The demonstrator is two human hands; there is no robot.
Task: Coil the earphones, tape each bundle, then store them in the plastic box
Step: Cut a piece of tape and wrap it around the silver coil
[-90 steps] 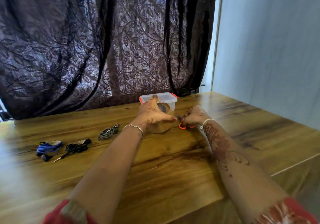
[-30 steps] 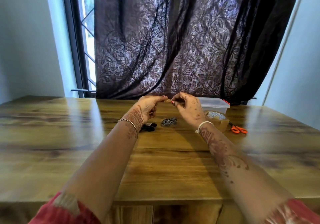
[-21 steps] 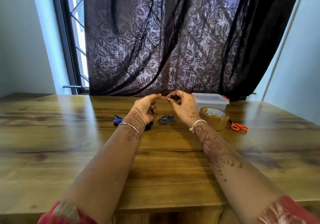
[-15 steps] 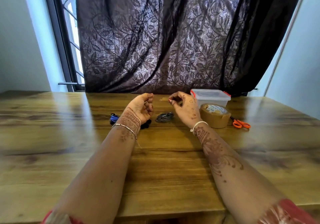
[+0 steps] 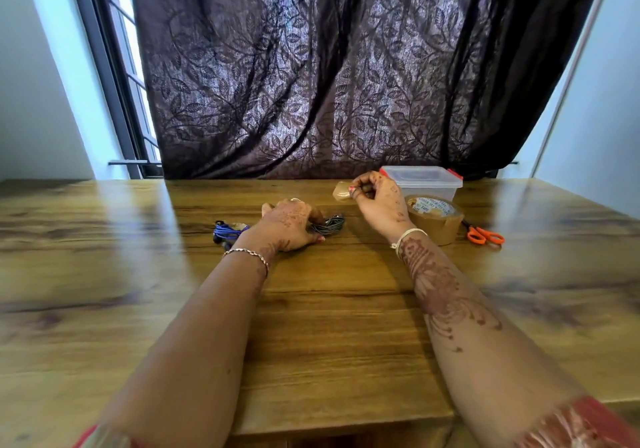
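Tape strip up, grey coil pinned down

Right hand [image 5: 379,202] pinches a brown tape strip [image 5: 341,193] above the tabletop [image 5: 329,326]; left hand [image 5: 289,224] clamps the grey earphone coil [image 5: 330,223] toward the far edge, blue coil [image 5: 225,231] just left. Lidded plastic box [image 5: 424,181], tape roll [image 5: 434,217], orange scissors [image 5: 485,234] sit far right.

Brown wood-grain bench [image 5: 329,326]; dark purple leaf-patterned curtain [image 5: 311,73]; blue earphones [image 5: 227,231]; grey coil [image 5: 329,223]; brown tape roll [image 5: 436,219]; orange scissors [image 5: 483,234]; clear, red-clipped plastic box [image 5: 424,179].
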